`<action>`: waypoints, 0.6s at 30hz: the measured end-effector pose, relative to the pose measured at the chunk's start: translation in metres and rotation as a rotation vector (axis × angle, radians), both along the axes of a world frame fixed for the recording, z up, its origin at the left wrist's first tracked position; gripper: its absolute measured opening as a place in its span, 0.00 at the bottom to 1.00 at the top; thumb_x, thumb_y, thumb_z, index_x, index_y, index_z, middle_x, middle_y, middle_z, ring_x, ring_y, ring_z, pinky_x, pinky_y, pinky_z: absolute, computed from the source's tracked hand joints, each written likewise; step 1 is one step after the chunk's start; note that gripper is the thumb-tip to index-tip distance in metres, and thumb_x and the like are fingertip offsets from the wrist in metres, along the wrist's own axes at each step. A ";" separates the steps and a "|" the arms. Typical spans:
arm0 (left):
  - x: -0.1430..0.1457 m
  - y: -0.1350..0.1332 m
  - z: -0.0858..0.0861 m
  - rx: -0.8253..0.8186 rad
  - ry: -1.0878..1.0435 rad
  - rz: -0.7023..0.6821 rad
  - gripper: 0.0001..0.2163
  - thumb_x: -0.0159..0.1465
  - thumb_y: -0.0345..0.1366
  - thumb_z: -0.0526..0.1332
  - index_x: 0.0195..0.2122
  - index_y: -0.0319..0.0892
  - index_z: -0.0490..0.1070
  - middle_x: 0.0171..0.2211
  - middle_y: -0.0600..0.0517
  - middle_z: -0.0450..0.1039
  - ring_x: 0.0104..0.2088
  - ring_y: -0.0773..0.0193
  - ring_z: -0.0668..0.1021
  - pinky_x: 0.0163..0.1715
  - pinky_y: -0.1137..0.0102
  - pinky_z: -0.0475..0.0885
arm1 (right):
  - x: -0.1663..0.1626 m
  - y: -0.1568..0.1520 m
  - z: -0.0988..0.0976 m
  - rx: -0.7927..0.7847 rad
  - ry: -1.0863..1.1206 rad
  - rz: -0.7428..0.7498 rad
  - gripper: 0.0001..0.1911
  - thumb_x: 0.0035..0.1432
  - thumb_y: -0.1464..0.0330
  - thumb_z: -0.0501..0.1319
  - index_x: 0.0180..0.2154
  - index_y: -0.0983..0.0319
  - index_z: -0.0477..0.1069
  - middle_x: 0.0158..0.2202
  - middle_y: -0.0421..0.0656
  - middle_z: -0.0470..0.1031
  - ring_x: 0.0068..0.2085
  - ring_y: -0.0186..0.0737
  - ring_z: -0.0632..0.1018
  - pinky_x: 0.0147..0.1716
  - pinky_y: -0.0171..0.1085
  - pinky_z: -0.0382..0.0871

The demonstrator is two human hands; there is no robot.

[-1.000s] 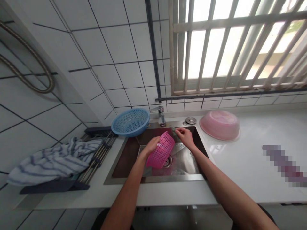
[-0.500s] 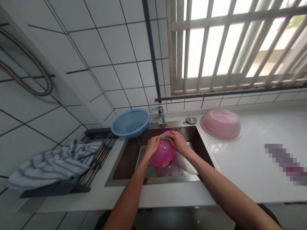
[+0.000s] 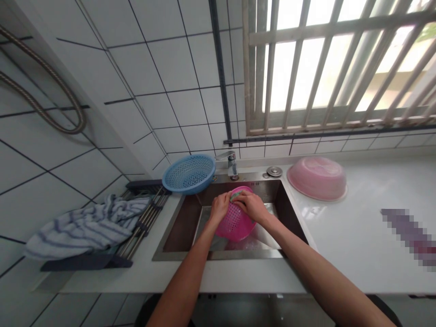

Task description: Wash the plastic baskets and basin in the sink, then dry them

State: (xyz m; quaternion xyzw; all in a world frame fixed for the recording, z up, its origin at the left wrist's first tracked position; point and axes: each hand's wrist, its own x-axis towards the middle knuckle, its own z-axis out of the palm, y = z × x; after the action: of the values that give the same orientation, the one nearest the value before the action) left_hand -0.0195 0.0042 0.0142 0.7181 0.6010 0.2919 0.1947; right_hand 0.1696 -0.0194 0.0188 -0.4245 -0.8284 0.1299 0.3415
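A pink plastic colander (image 3: 236, 223) is held tilted inside the steel sink (image 3: 177, 234), its perforated side facing me. My left hand (image 3: 220, 208) grips its left edge, fingers closed near the rim. A small green scouring pad (image 3: 235, 196) lies against the colander near the top. My right hand (image 3: 252, 206) has its fingers bent over this pad and presses it on the colander. Part of the pad is hidden under the fingers, as is some of the rim.
A blue colander (image 3: 189, 175) rests at the sink's back left beside the faucet (image 3: 232, 164). A drain strainer (image 3: 274, 171) and an upturned pink basin (image 3: 317, 178) sit to the right. Left of the sink, a striped cloth (image 3: 91, 225) lies over a rack (image 3: 146, 220).
My right hand has shifted slightly down over the pink colander with the pad. The colander has turned a little between my hands. The whole view has moved slightly.
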 end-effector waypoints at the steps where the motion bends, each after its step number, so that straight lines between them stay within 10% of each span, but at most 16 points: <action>1: 0.000 0.001 -0.001 0.005 -0.016 -0.010 0.21 0.75 0.45 0.50 0.40 0.42 0.82 0.40 0.42 0.83 0.41 0.54 0.82 0.42 0.68 0.67 | 0.004 0.004 -0.003 -0.008 0.016 -0.052 0.12 0.71 0.63 0.60 0.48 0.53 0.83 0.45 0.44 0.80 0.43 0.41 0.80 0.45 0.37 0.71; 7: -0.002 0.004 -0.004 0.020 -0.067 -0.104 0.23 0.74 0.49 0.49 0.41 0.43 0.82 0.42 0.42 0.84 0.44 0.51 0.82 0.45 0.66 0.69 | 0.020 0.027 -0.020 -0.069 0.187 -0.309 0.13 0.70 0.64 0.60 0.47 0.57 0.83 0.42 0.46 0.81 0.41 0.42 0.80 0.46 0.37 0.72; 18: -0.011 0.012 -0.008 -0.025 -0.142 -0.092 0.25 0.72 0.51 0.47 0.29 0.41 0.75 0.33 0.46 0.80 0.37 0.54 0.79 0.42 0.66 0.70 | -0.006 0.002 -0.002 -0.045 0.169 0.146 0.10 0.65 0.69 0.64 0.45 0.55 0.84 0.42 0.44 0.85 0.40 0.41 0.83 0.45 0.37 0.73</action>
State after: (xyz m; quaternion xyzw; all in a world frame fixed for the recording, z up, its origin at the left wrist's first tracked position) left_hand -0.0303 0.0162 0.0058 0.7199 0.5558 0.3251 0.2589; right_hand 0.1640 -0.0177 0.0170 -0.3583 -0.8222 0.2081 0.3904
